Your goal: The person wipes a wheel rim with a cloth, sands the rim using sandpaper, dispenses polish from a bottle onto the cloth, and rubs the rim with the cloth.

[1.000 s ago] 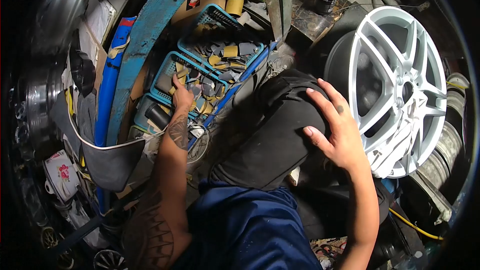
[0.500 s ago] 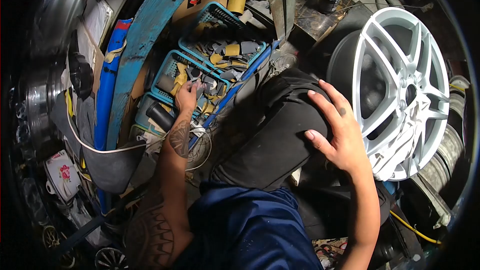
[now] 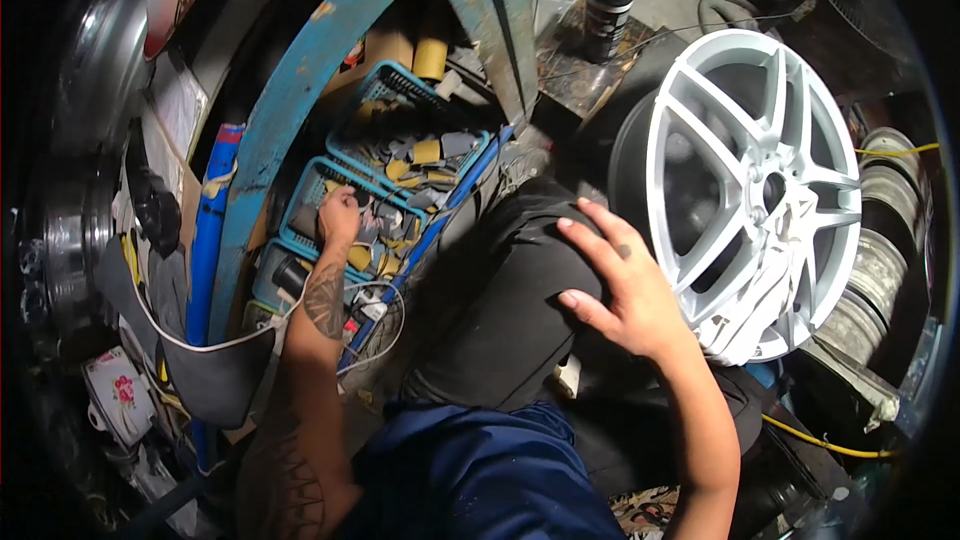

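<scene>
My left hand (image 3: pixel 341 216) reaches into a blue plastic basket (image 3: pixel 296 202) of yellow and grey sandpaper pieces (image 3: pixel 392 230). Its fingers are bent, and a dark piece shows beside the fingertips; whether they grip it is too small to tell. My right hand (image 3: pixel 625 290) rests on my raised knee in black trousers, fingers spread, holding nothing. To its right stands a silver multi-spoke wheel rim (image 3: pixel 740 140), tilted, with a white cloth (image 3: pixel 765 285) over its lower spokes.
Behind the near basket is a second blue basket (image 3: pixel 470 145) of sandpaper. A black bottle with a red cap (image 3: pixel 608 15) stands at the top. A blue metal frame (image 3: pixel 270 130) rises at the left. More rims (image 3: pixel 885 250) lie at the right; a white cable (image 3: pixel 180 330) hangs lower left.
My left hand has moved leftward within the near basket, away from the middle of the sandpaper pieces. The view has shifted, while my right hand stays on the knee.
</scene>
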Available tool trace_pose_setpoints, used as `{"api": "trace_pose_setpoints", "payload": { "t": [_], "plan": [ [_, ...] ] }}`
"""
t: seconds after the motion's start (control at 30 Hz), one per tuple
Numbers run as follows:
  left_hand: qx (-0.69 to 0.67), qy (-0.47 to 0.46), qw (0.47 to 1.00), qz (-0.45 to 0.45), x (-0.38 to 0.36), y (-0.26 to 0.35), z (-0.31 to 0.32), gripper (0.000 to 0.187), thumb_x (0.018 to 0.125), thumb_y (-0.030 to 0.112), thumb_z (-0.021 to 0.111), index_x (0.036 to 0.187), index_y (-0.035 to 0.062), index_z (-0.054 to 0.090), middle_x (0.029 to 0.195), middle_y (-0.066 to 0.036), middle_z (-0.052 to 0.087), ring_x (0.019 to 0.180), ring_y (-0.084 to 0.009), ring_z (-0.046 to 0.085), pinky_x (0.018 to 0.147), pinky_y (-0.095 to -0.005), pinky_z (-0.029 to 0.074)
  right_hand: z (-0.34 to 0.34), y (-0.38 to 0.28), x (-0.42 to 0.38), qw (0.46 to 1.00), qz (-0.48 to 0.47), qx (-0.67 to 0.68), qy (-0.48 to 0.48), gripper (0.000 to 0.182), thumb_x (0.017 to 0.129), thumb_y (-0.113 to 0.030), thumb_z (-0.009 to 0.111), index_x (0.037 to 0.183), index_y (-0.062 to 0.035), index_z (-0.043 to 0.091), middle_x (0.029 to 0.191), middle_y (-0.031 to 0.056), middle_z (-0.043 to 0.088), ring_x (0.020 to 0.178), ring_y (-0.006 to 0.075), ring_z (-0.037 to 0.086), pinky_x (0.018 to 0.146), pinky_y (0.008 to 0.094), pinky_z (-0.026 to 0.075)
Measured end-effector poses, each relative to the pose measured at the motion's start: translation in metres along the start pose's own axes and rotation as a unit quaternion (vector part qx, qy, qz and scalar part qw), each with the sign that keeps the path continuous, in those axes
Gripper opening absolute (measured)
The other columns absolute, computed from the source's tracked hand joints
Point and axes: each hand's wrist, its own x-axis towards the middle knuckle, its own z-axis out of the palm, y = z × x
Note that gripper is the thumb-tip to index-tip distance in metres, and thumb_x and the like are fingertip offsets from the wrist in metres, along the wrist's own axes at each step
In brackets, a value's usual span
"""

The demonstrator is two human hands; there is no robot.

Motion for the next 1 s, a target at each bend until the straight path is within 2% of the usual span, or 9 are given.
{"api": "trace_pose_setpoints", "payload": {
  "t": [0.27,0.33,0.53,0.67,0.73,0.8,0.83,0.9,1.0],
  "plan": [
    [-0.126,-0.087,0.987,0.041,-0.065,0.047,0.037,0.016,0.094,0.013,0.065,0.109,0.0096,0.067,0.073,-0.013,0.067,0.068,-0.0343,0.067,0.066,-0.0442,0.053,0.002,-0.002,-0.003,0.999,-0.026,-0.037,0.028,0.062,0.092,-0.041,0.075,0.143,-0.0112,0.058,0.152,0.0199,0.050,0.137,0.0426,0.050,0.113,0.0508,0.044],
    [-0.108,-0.089,0.983,0.114,-0.090,0.079,0.038,0.012,0.097,0.013,0.065,0.110,0.0120,0.065,0.068,-0.007,0.062,0.062,-0.0228,0.062,0.062,-0.0385,0.050,0.007,-0.002,-0.007,0.994,-0.055,-0.059,0.072,0.049,0.092,-0.035,0.076,0.129,-0.0075,0.062,0.147,0.0182,0.055,0.133,0.0403,0.054,0.112,0.0495,0.044],
    [-0.214,-0.195,0.955,0.068,-0.121,0.116,0.075,0.022,0.097,0.013,0.062,0.119,0.0106,0.064,0.077,-0.009,0.068,0.071,-0.0268,0.066,0.069,-0.0425,0.052,0.007,0.007,-0.023,0.980,-0.170,-0.049,0.096,0.049,0.070,-0.020,0.084,0.110,-0.0077,0.060,0.147,0.0181,0.055,0.134,0.0385,0.055,0.108,0.0522,0.046],
    [-0.238,-0.221,0.943,0.069,-0.111,0.112,0.108,0.022,0.098,0.012,0.062,0.119,0.0102,0.066,0.083,-0.009,0.069,0.077,-0.0267,0.067,0.074,-0.0415,0.052,0.033,0.000,-0.036,0.968,-0.174,-0.084,0.159,0.024,0.088,-0.024,0.067,0.107,-0.0084,0.065,0.151,0.0189,0.053,0.140,0.0354,0.052,0.112,0.0506,0.044],
    [-0.219,-0.240,0.944,0.066,-0.090,0.100,0.119,0.021,0.098,0.012,0.062,0.118,0.0099,0.067,0.085,-0.009,0.070,0.080,-0.0267,0.067,0.076,-0.0410,0.052,0.071,-0.010,-0.026,0.929,-0.203,-0.127,0.282,0.035,0.082,-0.031,0.070,0.110,-0.0112,0.065,0.151,0.0199,0.053,0.143,0.0411,0.047,0.115,0.0627,0.037],
    [-0.219,-0.291,0.929,0.065,-0.086,0.109,0.154,0.021,0.098,0.012,0.062,0.118,0.0097,0.068,0.088,-0.009,0.070,0.084,-0.0266,0.067,0.079,-0.0405,0.052,0.118,-0.022,-0.014,0.908,-0.233,0.050,0.344,0.051,0.072,-0.040,0.076,0.112,-0.0088,0.069,0.145,0.0206,0.056,0.140,0.0499,0.046,0.115,0.0728,0.030],
    [-0.230,-0.308,0.921,0.068,-0.094,0.126,0.181,0.021,0.098,0.012,0.062,0.118,0.0096,0.068,0.089,-0.009,0.071,0.085,-0.0266,0.067,0.080,-0.0403,0.052,0.154,-0.013,0.009,0.888,-0.230,-0.070,0.392,0.035,0.064,-0.048,0.077,0.086,-0.0215,0.071,0.134,0.0194,0.059,0.134,0.0513,0.047,0.109,0.0822,0.026],
    [-0.216,-0.318,0.919,0.082,-0.093,0.137,0.187,0.021,0.098,0.012,0.062,0.117,0.0093,0.069,0.092,-0.009,0.071,0.089,-0.0266,0.067,0.082,-0.0398,0.052,0.115,-0.019,-0.010,0.824,-0.245,-0.188,0.476,0.057,0.092,-0.045,0.076,0.142,-0.0210,0.066,0.134,0.0141,0.065,0.126,0.0331,0.060,0.108,0.0621,0.040],
    [-0.227,-0.289,0.928,0.065,-0.076,0.134,0.173,0.020,0.099,0.011,0.061,0.117,0.0090,0.070,0.096,-0.009,0.072,0.094,-0.0265,0.068,0.086,-0.0390,0.052,0.159,-0.013,0.034,0.878,-0.243,-0.056,0.408,0.038,0.062,-0.046,0.079,0.090,-0.0198,0.072,0.133,0.0190,0.060,0.135,0.0512,0.046,0.110,0.0840,0.021]
  ]
}}
